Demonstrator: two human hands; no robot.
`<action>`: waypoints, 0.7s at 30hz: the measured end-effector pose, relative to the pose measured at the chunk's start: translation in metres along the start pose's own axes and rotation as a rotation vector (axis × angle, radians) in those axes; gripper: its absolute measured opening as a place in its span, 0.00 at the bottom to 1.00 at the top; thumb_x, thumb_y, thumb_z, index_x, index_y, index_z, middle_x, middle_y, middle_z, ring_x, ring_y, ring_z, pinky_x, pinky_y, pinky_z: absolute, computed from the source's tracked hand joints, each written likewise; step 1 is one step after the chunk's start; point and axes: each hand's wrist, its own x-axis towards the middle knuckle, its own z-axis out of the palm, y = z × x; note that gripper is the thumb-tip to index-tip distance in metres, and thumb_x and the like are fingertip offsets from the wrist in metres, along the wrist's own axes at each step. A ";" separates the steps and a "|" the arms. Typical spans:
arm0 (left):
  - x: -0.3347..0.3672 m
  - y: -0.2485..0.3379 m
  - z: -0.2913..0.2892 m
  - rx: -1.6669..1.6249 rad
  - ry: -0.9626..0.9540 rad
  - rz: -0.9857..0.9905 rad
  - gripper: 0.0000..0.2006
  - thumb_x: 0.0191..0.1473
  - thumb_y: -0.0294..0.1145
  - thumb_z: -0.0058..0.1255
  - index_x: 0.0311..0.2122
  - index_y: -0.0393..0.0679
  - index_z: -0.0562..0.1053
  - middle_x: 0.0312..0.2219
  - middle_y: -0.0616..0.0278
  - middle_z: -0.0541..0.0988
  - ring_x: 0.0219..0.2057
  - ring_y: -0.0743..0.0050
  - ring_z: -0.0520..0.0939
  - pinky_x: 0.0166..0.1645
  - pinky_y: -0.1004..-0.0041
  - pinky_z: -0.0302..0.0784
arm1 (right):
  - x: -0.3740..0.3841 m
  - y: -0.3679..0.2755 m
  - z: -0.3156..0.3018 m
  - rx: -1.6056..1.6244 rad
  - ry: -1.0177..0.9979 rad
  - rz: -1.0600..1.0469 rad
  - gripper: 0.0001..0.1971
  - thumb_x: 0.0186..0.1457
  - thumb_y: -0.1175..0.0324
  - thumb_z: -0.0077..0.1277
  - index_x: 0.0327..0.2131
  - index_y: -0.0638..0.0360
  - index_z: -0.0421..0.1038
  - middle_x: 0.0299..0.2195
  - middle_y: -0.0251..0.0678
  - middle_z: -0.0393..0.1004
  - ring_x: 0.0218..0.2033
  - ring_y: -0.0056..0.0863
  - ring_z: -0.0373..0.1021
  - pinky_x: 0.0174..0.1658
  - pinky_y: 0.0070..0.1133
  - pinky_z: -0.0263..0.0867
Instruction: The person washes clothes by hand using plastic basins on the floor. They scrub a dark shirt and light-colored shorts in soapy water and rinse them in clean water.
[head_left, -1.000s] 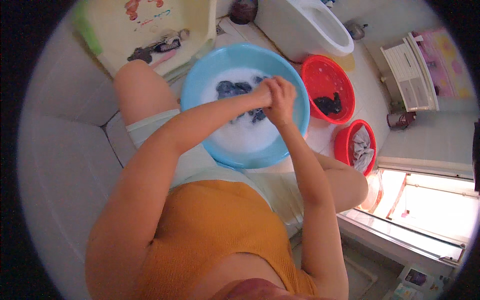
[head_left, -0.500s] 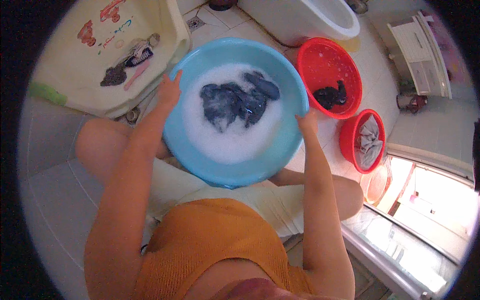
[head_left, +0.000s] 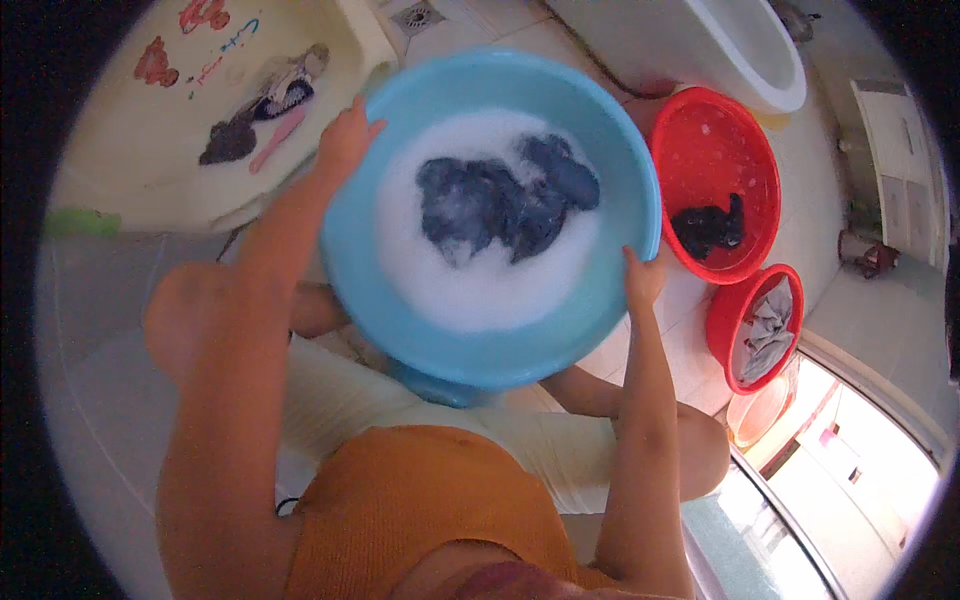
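A large light blue basin (head_left: 352, 272) is between my arms, above my lap. My left hand (head_left: 346, 143) grips its upper left rim, and my right hand (head_left: 645, 280) grips the right rim; each thumb shows while the other fingers are largely hidden by the wall. Inside, dark blue-grey cloth (head_left: 470, 205) lies bunched in white suds (head_left: 480, 297). Below the basin's near edge a second blue rounded surface (head_left: 440, 388) shows, partly covered.
A cream baby bathtub (head_left: 120, 165) at the left holds dark cloth, a brush and a pink item. At the right stand a red basin (head_left: 720, 140) with black cloth and a smaller red basin (head_left: 722, 325) with grey cloth. A white tub (head_left: 690, 45) and a floor drain (head_left: 418, 17) are behind.
The blue basin looks larger and closer, lifted in both hands, and more blue surface shows under its near edge. The view has shifted, so the red basins sit farther right and lower.
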 end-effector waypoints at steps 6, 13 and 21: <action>0.045 -0.012 0.000 0.027 -0.114 -0.044 0.27 0.48 0.53 0.45 0.42 0.37 0.60 0.28 0.46 0.74 0.31 0.48 0.77 0.34 0.59 0.72 | 0.012 -0.015 0.016 0.000 0.009 0.030 0.22 0.37 0.60 0.58 0.34 0.66 0.68 0.29 0.48 0.73 0.32 0.41 0.70 0.37 0.30 0.64; 0.072 -0.013 0.003 0.005 -0.053 -0.041 0.29 0.48 0.55 0.43 0.41 0.35 0.61 0.29 0.45 0.74 0.32 0.48 0.77 0.35 0.59 0.72 | 0.028 -0.033 0.020 0.015 0.001 0.073 0.21 0.36 0.60 0.58 0.31 0.68 0.69 0.27 0.47 0.73 0.31 0.41 0.70 0.36 0.30 0.64; 0.094 -0.057 0.007 -0.155 -0.023 -0.142 0.25 0.49 0.52 0.41 0.46 0.43 0.64 0.28 0.44 0.74 0.33 0.48 0.75 0.38 0.58 0.70 | 0.035 -0.036 0.027 -0.043 0.019 0.064 0.21 0.36 0.60 0.58 0.32 0.67 0.70 0.28 0.48 0.73 0.31 0.43 0.70 0.36 0.31 0.64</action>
